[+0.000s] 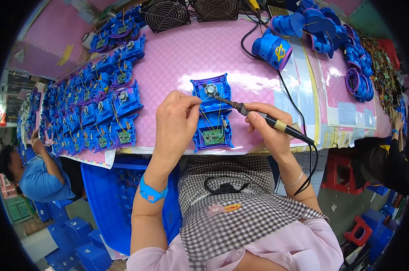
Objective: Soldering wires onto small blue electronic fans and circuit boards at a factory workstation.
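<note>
— Right hand (pixel 270 128) of mine is closed around the soldering iron (pixel 263 118), pen-style, its tip resting on the round silver part at the top of the blue housing (pixel 212 113). My left hand (pixel 176 122) sits at the housing's left edge, fingertips pinched together as if on fine solder wire; the wire itself is too thin for me to make out.

— Where's the piece?

— On the pink mat (pixel 177 58), right in front of me, with its green circuit board (pixel 212 136) at the near end and thin wires running up the middle.

— What could go wrong?

— I judge the hot tip could slip and scorch the plastic, or touch those wires, since they cross just under it. My left fingers are near the tip too. The black cord (pixel 299 113) trails past my wrist and could drag the iron.

— Counts?

— One iron, one housing under work, two black fans (pixel 191 13) at the far edge. Finished blue units (pixel 100 117) on my left: dozens, too many to count exactly.
</note>
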A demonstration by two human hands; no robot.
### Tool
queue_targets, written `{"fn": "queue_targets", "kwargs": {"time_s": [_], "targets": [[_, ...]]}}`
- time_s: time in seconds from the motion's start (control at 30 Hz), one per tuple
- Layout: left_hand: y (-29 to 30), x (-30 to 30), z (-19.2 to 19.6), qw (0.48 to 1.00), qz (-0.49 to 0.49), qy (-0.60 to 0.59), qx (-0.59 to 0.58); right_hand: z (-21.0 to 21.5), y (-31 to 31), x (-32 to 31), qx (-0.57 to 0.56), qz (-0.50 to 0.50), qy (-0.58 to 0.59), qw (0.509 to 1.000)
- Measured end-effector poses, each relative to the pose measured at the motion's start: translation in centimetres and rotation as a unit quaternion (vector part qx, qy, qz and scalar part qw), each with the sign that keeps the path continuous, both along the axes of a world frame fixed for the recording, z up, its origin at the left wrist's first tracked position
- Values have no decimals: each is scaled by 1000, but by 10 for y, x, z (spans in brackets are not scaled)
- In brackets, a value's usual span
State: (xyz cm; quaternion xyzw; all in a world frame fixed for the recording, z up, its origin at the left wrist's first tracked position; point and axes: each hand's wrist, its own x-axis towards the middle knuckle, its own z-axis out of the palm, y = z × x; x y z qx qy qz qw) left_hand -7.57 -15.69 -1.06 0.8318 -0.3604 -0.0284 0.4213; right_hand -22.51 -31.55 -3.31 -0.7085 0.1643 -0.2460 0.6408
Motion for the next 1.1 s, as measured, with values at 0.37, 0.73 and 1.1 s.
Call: {"fn": "queue_targets", "kwargs": {"time_s": [0.37,0.73,1.1], "targets": [[-3,-3,6,1000,-3,-12,6,4,6,-1,-85,-7,-26,996],[-9,-9,5,1000,-25,-9,11,18,-20,-5,-35,-67,16,997],[-24,-5,-3,998,-49,-31,12,15,-20,4,-30,-47,28,998]]}}
